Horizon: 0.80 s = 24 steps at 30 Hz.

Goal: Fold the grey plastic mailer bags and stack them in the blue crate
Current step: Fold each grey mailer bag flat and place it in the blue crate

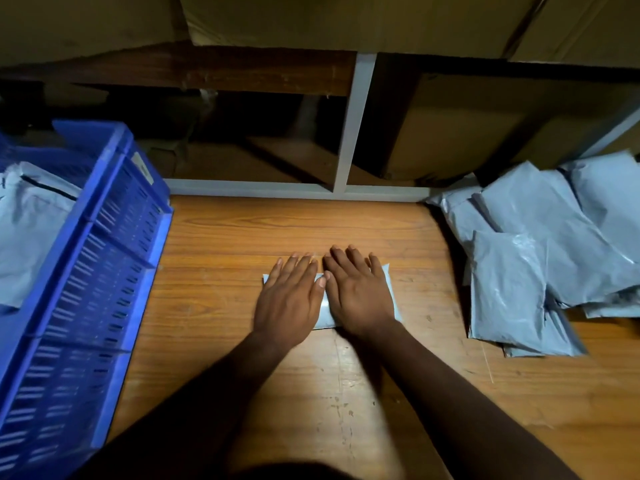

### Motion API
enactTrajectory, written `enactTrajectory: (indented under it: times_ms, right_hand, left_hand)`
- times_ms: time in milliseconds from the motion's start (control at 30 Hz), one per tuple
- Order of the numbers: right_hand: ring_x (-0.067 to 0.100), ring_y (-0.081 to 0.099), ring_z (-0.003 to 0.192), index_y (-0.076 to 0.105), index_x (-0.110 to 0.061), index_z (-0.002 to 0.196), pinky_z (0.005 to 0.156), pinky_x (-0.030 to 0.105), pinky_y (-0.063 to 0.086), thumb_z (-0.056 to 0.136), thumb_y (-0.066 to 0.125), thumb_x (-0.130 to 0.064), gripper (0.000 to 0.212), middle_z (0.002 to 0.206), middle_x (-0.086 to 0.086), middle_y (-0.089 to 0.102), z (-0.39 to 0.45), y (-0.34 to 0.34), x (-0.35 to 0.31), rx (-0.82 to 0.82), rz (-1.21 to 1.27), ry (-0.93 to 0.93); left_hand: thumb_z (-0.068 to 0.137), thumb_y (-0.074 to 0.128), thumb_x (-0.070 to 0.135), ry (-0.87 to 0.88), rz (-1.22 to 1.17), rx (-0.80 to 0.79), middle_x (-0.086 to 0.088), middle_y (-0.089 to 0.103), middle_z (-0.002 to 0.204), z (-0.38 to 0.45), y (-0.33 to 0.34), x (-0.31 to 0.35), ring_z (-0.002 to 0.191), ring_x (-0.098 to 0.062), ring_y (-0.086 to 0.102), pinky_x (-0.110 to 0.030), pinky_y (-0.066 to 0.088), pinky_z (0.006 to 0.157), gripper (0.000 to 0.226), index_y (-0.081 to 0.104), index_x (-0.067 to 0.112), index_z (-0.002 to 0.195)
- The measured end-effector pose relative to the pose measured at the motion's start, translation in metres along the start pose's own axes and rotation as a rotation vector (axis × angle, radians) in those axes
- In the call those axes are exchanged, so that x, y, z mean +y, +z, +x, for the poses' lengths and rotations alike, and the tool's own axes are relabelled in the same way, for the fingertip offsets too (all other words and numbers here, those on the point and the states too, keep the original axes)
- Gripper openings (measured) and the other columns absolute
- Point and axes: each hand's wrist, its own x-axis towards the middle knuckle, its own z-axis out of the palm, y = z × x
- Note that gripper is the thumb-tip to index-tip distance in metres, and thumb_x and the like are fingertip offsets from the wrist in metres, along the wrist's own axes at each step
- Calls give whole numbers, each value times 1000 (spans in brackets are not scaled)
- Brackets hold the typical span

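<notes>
A small folded grey mailer bag lies flat on the wooden table, mostly covered by my hands. My left hand presses down on its left half with straight fingers. My right hand lies flat on its right half, fingers spread forward. The blue crate stands at the left with folded grey bags inside it. A loose pile of unfolded grey mailer bags rests on the table at the right.
A grey metal shelf frame with cardboard boxes behind it runs along the table's back edge. Bare wood shows between the crate and the pile, in front of and behind my hands.
</notes>
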Motion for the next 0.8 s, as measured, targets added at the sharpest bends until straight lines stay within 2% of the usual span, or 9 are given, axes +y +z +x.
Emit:
enactTrajectory:
  times_ms: [133,333,600,800]
  right_hand:
    - [30,31,153,50,-20,152,124,54,20,109,22,-42,55,161,0,44,4,2,-1,29,-16,0]
    - [29,25,156,46,-19,155,125,53,18,110,23,-41,55,163,-1,40,5,6,-1,32,-47,0]
    - [30,19,158,41,-18,158,126,54,16,110,21,-41,56,166,-1,36,10,14,-2,10,-42,-1]
    - [29,14,159,36,-19,160,126,54,14,111,19,-41,57,168,-2,30,12,19,-1,-49,-48,10]
  left_hand:
    - [110,26,39,6,30,92,-6,54,153,-1,5,-3,149,-24,40,-46,28,124,56,56,9,146]
    - [110,41,32,18,51,236,-6,54,152,-1,18,-2,149,-24,39,-47,31,122,45,58,10,145]
    - [107,42,26,21,79,276,-7,55,151,3,30,-6,147,-28,43,-49,34,119,43,62,9,140]
    - [109,39,28,1,133,189,-6,53,153,3,33,-3,149,-27,40,-48,32,121,45,58,9,144]
